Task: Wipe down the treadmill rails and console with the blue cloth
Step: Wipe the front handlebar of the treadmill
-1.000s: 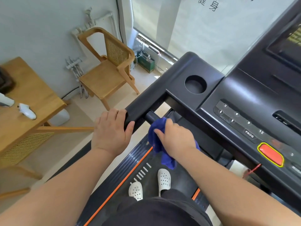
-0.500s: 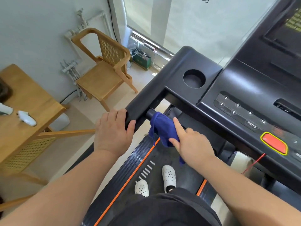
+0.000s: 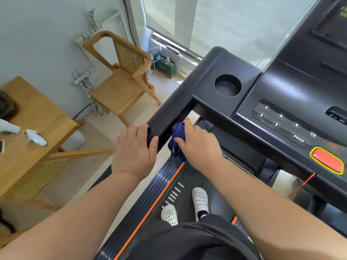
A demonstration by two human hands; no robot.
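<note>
Head view, single frame. Person stands on the treadmill belt (image 3: 187,186), white shoes (image 3: 200,202) side by side on it, orange stripe (image 3: 155,201) running along the belt's left edge. Left hand (image 3: 134,147) grips the near end of the left rail (image 3: 169,117) — fingers curled over the top, thumb on the inner face. Right hand (image 3: 199,145) is just beside it on the inner side of that rail, clamped on the blue cloth (image 3: 178,136): thumb pinches the fabric from the left, index finger points up along the rail's inner face. The cloth is bunched between the palm and the rail, touching the rail, with a loose fold hanging below the hand; what it covers is hidden, possibly a short bar end. The two hands are near each other, not touching. Console (image 3: 291,102) sits up and to the right, apart from both hands, with a round cup holder (image 3: 227,85) at its left corner, numbered keys, and a red button (image 3: 326,160) ringed in yellow. Left of the treadmill — a wooden chair (image 3: 122,77) by the wall and a wooden table (image 3: 37,117) with small white items on it.
</note>
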